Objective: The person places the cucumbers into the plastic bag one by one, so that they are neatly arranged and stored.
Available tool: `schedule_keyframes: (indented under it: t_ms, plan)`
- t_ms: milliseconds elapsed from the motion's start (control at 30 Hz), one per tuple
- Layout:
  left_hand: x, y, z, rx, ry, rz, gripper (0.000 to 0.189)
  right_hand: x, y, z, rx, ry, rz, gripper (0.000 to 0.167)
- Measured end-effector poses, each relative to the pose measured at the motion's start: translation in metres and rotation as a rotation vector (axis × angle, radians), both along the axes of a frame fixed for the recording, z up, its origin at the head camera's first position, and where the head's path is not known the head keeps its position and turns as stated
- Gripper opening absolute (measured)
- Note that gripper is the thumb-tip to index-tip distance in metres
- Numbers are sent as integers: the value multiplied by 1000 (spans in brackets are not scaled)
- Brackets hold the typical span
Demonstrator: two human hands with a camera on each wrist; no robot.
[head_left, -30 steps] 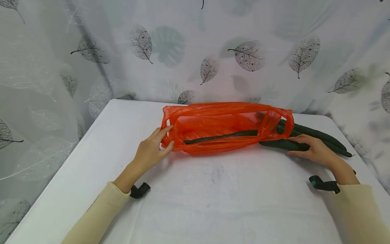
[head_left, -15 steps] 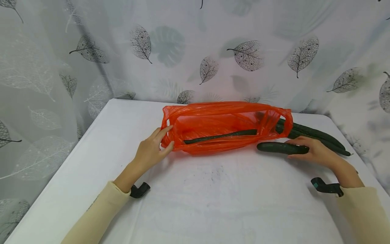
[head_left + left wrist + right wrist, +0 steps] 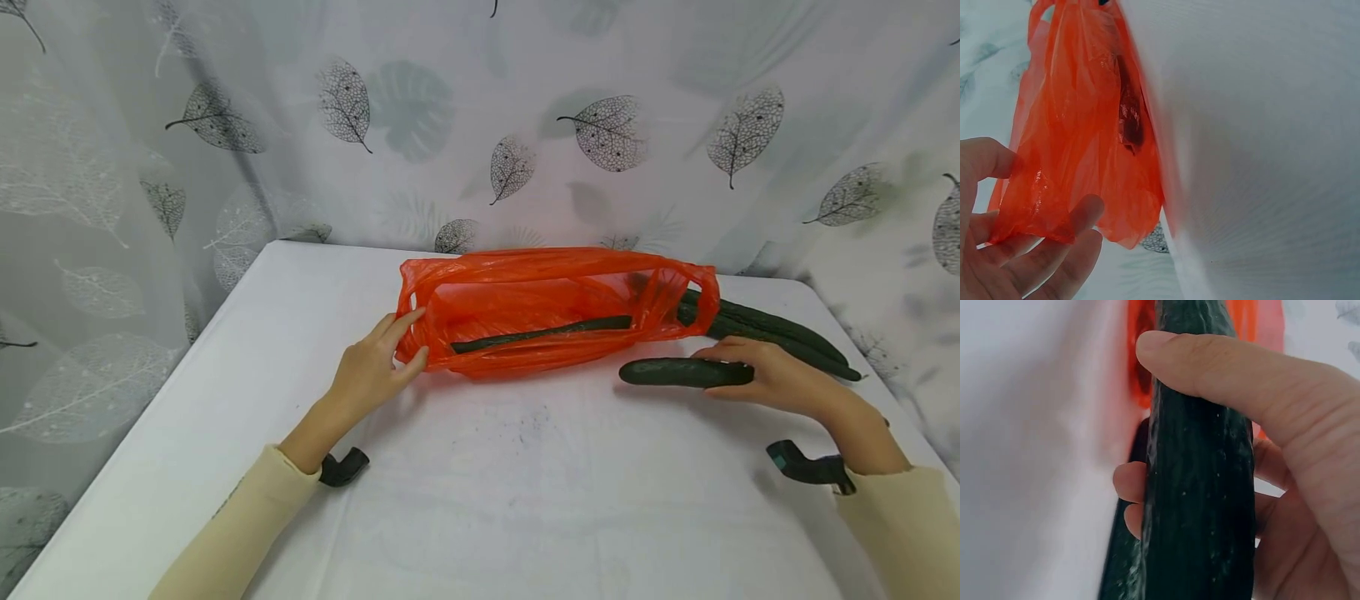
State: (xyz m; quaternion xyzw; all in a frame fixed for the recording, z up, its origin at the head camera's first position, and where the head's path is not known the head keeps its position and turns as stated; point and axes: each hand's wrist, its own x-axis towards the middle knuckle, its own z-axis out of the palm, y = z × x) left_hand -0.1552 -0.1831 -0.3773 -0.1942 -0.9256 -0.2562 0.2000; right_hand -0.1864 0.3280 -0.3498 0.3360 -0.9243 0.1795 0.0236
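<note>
An orange-red plastic bag (image 3: 495, 364) lies on its side, mouth facing me, on the white-covered table. My left hand (image 3: 367, 367) holds its left end, with thumb and fingers around the loose film (image 3: 1054, 156). Inside the bag a long dark green cucumber (image 3: 542, 332) shows through the opening. My right hand (image 3: 783, 379) grips another cucumber (image 3: 660, 372) by its right part, thumb over the top and fingers beneath (image 3: 1200, 487). This cucumber is held level, just in front of the bag's right end.
More cucumbers (image 3: 783, 331) lie at the back right, their left ends behind the bag's right handle. A leaf-patterned curtain (image 3: 450, 125) hangs behind the table. Black wrist camera mounts (image 3: 806, 465) jut out below both wrists.
My right hand has lifted the cucumber away from the others and drawn it toward me and slightly left. My left hand and the bag have stayed in place.
</note>
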Motion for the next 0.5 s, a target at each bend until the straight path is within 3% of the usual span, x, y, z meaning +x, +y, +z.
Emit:
schedule_keyframes:
  t_ms: [200, 500]
  plan:
    - [1, 0, 0, 1, -2, -3, 50, 6, -12, 10, 6, -32, 21, 42]
    - [1, 0, 1, -4, -3, -8, 50, 10, -27, 24, 31, -68, -18, 45]
